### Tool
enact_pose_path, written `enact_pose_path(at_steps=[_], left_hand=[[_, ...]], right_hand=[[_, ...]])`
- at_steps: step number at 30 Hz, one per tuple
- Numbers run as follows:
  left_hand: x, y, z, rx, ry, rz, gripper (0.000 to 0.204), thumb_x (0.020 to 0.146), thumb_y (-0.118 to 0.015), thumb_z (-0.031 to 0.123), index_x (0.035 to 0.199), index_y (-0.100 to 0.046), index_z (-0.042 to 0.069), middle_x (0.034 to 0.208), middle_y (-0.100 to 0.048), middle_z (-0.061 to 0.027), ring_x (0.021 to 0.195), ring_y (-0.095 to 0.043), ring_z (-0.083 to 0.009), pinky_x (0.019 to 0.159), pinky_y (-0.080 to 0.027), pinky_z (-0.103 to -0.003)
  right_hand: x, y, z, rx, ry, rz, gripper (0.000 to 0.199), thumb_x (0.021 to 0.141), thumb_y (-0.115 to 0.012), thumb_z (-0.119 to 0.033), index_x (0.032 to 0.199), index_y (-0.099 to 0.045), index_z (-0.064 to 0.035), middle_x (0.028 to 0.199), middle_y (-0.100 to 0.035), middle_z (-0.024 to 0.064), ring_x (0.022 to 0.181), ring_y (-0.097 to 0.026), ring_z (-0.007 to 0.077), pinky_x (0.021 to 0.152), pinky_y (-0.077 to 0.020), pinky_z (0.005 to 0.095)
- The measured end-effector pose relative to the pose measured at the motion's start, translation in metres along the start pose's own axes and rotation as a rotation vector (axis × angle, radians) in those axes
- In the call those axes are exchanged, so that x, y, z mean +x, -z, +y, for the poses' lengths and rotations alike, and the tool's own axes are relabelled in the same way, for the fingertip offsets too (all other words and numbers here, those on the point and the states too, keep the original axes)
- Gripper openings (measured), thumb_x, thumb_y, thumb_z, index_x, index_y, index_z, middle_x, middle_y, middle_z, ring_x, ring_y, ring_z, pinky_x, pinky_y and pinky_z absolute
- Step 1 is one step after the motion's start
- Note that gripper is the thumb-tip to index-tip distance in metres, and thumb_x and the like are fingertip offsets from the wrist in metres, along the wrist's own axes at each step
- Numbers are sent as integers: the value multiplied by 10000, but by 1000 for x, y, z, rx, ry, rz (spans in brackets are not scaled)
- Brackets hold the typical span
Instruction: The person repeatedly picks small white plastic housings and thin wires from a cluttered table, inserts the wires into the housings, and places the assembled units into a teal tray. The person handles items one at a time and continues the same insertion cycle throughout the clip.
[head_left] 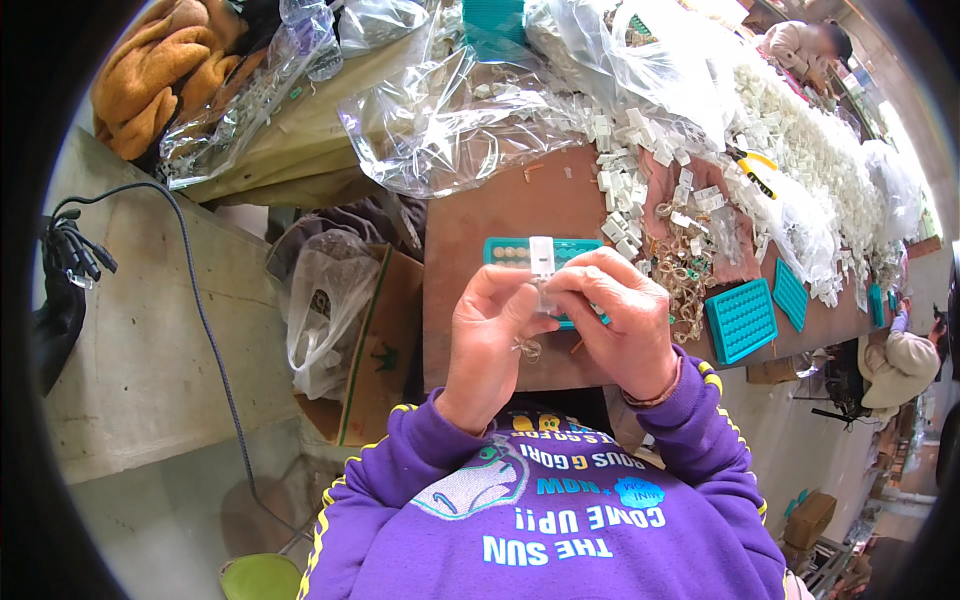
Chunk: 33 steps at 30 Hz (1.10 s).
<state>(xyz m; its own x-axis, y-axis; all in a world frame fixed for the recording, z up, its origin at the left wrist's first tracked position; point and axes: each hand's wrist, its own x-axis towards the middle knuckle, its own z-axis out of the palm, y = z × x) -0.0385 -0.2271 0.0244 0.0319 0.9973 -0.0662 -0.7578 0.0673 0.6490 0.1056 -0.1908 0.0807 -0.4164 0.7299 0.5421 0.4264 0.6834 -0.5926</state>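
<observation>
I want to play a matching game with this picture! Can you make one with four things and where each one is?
Things:
1. small white plastic part
2. teal tray
3. cardboard box
4. yellow-handled pliers

Places:
A. on the floor, left of the table
B. among the white parts, far right
C. between both hands
D. table edge, right of the hands

Pairs: 1-C, 2-D, 3-A, 4-B

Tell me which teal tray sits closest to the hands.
The teal tray lying flat just behind the left hand and right hand, partly hidden by them. The other two trays lie apart, further right on the table.
</observation>
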Motion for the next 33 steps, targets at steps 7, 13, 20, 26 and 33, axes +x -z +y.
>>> enact_pose_path(at_steps=[7, 13, 20, 26, 33], left_hand=[[1, -4, 7, -5, 58, -37, 123, 974, -588, 140, 1062, -589, 54, 1064, -660, -74, 947, -647, -140, 760, -569, -292], [-2, -8, 9, 29, 61, -43, 133, 971, -597, 154, 1054, -594, 49, 1060, -662, -79, 943, -649, -145, 765, -567, -291], [-3, -13, 10, -63, 109, 17, 176, 983, -584, 203, 1079, -577, 56, 1050, -659, -79, 923, -652, -154, 813, -550, -320], [-3, 0, 19, -111, 25, 94, 217, 997, -556, 240, 1117, -523, 63, 1028, -648, -85, 866, -653, -155, 755, -536, -296], [-1, 18, 27, -183, -27, 78, 184, 1002, -546, 184, 1124, -505, 53, 967, -618, -71, 618, -445, -49, 475, -321, -161]], right_hand=[[-2, 9, -4, -6, 37, 41, 248, 745, -668, 58, 964, -707, -51, 866, -667, 83, 720, -663, 227, 626, -539, 313], [2, 7, -1, 57, -6, 84, 274, 727, -669, 62, 970, -714, -56, 830, -678, 85, 728, -667, 228, 631, -544, 306], [-4, 3, -2, -206, 202, 21, 324, 725, -686, -11, 1038, -709, -94, 975, -706, 68, 890, -684, 228, 745, -535, 349], [2, -6, 22, -30, 71, 97, 405, 778, -687, -69, 1180, -647, -89, 1033, -705, 63, 937, -665, 260, 805, -514, 374], [5, -36, 63, -345, -5, -97, 101, 794, -672, -104, 893, -676, -84, 784, -595, 70, 805, -608, 269, 707, -510, 382]])
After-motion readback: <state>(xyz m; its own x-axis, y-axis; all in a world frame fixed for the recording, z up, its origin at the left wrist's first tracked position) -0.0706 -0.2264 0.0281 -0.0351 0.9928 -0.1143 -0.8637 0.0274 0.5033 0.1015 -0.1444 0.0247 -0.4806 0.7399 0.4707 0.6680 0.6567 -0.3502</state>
